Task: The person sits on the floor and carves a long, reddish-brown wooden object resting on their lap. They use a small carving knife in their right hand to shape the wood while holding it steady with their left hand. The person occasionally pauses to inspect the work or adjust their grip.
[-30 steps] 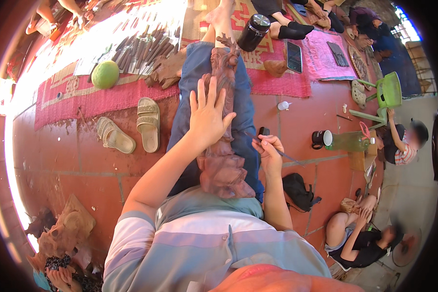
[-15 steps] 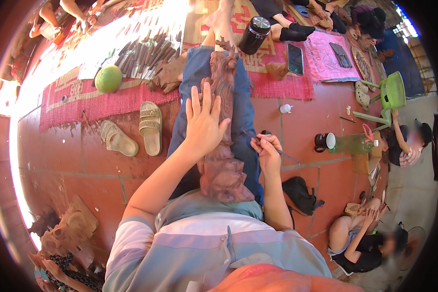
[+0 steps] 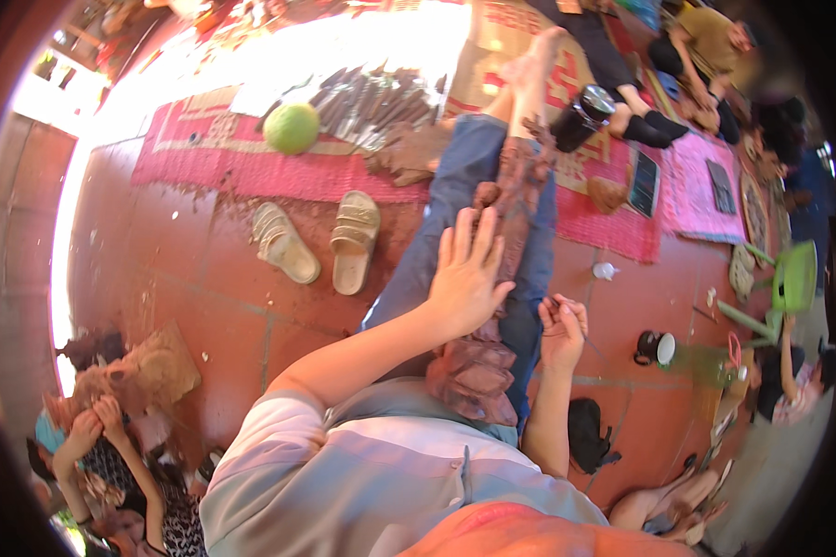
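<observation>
A reddish-brown carved wooden figure (image 3: 472, 376) lies lengthwise along my legs in blue trousers (image 3: 409, 269), its broad rocky base near my waist. My left hand (image 3: 469, 274) rests on its middle with the fingers stretched out, covering part of the carving. Beside the figure, to its right, my right hand (image 3: 565, 332) is closed in a pinch around a thin dark tool (image 3: 594, 347). Only a slim length of that tool shows past my fingers, and its working end is hard to make out.
Many carving tools (image 3: 381, 102) lie on the mat beyond a green round fruit (image 3: 292, 128). Sandals (image 3: 354, 243) stand on the tiles at left. At right are a dark flask (image 3: 582, 118), a phone (image 3: 644, 184), a mug (image 3: 655, 348) and a green chair (image 3: 794, 278). Other people sit around.
The whole view has swung, so the carving, my legs and the floor things sit further right and tilted. My left hand stays on the figure; my right hand still holds the thin tool.
</observation>
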Demonstrator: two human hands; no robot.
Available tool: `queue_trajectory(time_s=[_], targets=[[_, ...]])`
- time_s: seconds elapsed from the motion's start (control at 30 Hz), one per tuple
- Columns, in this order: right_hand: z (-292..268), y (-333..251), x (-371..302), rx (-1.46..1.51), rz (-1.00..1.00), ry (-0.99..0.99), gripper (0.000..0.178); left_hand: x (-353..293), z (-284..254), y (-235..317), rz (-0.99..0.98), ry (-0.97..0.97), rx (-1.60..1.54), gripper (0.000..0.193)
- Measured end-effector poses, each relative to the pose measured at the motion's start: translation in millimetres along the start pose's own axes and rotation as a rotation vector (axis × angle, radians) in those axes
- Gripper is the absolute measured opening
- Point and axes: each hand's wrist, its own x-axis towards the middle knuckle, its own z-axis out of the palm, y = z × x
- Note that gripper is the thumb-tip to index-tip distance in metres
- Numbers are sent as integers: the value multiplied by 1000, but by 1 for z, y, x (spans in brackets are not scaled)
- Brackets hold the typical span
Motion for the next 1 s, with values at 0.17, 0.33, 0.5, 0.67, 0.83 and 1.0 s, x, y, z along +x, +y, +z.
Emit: queue_trajectory(time_s=[0.17,0.33,0.5,0.67,0.83,1.0], targets=[[25,-2,9,-27,-28,-22,8,32,11,-9,2,120,-48,71],[36,0,8,9,15,-17,7,7,12,-10,21,72,-167,70],[36,1,9,-82,10,-10,7,-28,-11,-19,22,-8,-402,43],[84,-13,27,-440,-174,-19,3,-39,-18,-51,-332,-35,-1063,48],[131,-3,57,-1164,-640,-184,8,-48,-5,-59,-226,-70,-904,66],[143,-9,31,-1359,-682,-354,12,-51,0,-60,-152,-20,-856,69]])
